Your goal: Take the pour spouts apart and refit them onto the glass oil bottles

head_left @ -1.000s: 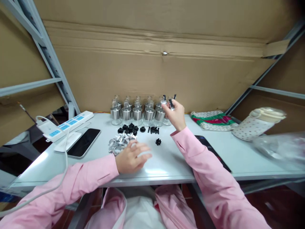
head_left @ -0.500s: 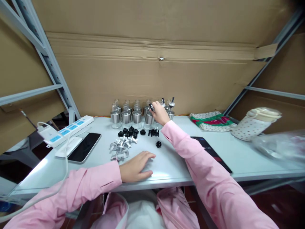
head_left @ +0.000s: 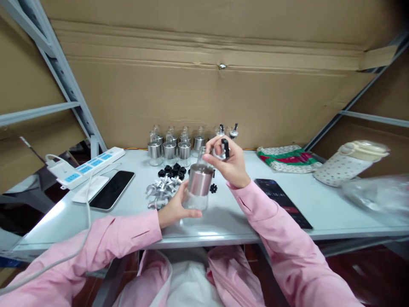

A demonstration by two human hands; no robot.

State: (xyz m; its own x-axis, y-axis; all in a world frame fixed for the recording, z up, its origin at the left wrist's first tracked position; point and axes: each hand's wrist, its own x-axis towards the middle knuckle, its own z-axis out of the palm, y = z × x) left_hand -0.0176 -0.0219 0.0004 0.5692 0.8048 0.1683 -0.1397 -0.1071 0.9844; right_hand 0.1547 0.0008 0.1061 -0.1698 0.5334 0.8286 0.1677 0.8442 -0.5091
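Observation:
A glass bottle with a metal sleeve [head_left: 200, 180] is held slightly tilted above the front of the table. My left hand [head_left: 177, 207] is closed around its lower part, thumb in front and the other fingers partly hidden behind the glass. Fingers of my right hand [head_left: 230, 164] pinch the bottle's neck. That same hand also carries a metal stopper with a black tip [head_left: 225, 148], tucked among its fingers. Behind the bottle lie black round caps [head_left: 172, 170] and silver stopper parts [head_left: 163, 186], with a small cluster of black pieces [head_left: 213, 188] to the right.
Several similar bottles [head_left: 169, 150] stand in rows along the cardboard wall [head_left: 204, 98]. A phone [head_left: 112, 190] and a power strip [head_left: 92, 167] lie at left. Right of my arm are a dark tablet or phone [head_left: 283, 202], a patterned cloth [head_left: 287, 158] and a dotted flask [head_left: 338, 166].
My right hand has brought a bottle from the back row toward me. My left hand, lying open near the table front before, has come up around its lower part.

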